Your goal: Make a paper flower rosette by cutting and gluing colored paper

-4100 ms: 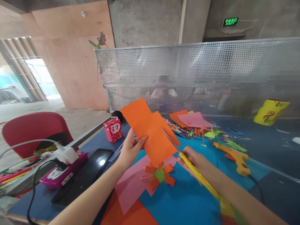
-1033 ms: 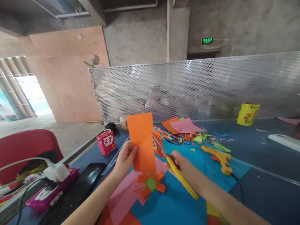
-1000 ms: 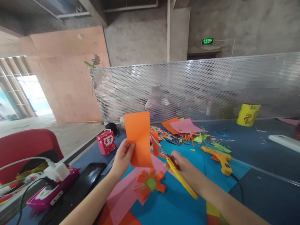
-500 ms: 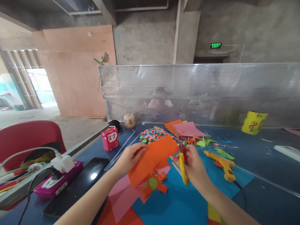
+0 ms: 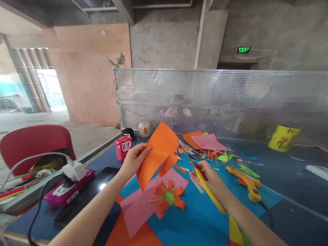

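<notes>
Lifted above the table, a sheet of orange paper (image 5: 159,143) is pinched along its left edge by my left hand (image 5: 135,160). A partly separated flap droops from its lower right side. My right hand (image 5: 208,177) grips scissors with yellow handles (image 5: 210,191), blades pointing up and left, just right of the sheet and apart from it. Below the sheet lies an orange paper flower with a green centre (image 5: 169,198), resting on pink paper (image 5: 140,212) and a blue sheet (image 5: 194,222).
A yellow glue gun (image 5: 247,182) with a black cord lies right of the scissors. Paper scraps (image 5: 217,155) spread behind my hands. On the left are a red carton (image 5: 123,147), a dark phone (image 5: 87,198) and a purple power strip (image 5: 69,194). A perforated metal screen (image 5: 159,89) stands behind.
My left hand has raised and tilted the orange sheet, moving it left and uncovering the paper flower. The scissors have swung lower and away from the sheet's edge. The view has shifted slightly.
</notes>
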Motion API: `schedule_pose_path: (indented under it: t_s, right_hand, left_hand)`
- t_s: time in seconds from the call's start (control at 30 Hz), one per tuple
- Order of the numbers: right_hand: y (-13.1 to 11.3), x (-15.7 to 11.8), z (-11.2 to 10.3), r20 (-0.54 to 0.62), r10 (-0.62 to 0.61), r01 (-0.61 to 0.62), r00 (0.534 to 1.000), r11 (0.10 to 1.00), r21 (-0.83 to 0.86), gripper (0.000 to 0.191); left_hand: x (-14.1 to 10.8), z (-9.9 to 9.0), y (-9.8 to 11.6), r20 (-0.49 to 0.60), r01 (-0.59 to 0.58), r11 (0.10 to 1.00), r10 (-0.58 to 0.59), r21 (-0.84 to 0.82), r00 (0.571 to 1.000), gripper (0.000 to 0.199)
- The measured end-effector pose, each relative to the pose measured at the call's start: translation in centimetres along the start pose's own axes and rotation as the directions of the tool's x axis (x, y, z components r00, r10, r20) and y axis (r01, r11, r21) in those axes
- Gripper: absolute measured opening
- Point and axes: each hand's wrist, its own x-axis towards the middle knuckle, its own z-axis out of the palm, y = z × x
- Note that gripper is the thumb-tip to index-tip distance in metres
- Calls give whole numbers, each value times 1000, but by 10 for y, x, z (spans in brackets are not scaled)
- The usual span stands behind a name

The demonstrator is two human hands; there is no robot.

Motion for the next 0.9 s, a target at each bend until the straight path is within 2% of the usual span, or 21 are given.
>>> schedule_pose_path:
  t_s: [0.13,0.27,0.5,0.9]
  right_hand:
    - [-5,-3,-2,100,8,3,995,994,-108,25]
    - [-10,-5,-1,170,19,18,985,977,-213,22]
    - [-5,-3,-3,180,43,6,983,964,-266,25]
    - [-4,-4,-2,224,11,58,974,953,-298,28]
  left_hand:
    - [6,-10,-1,-63,9,999,-11,-34,998,31]
    - [7,-12,-4,-57,7,1000,-8,-21,998,29]
    - [4,-10,-3,40,-2,999,1,46,999,27]
    - [-1,-5,2,123,-28,992,13,120,992,23]
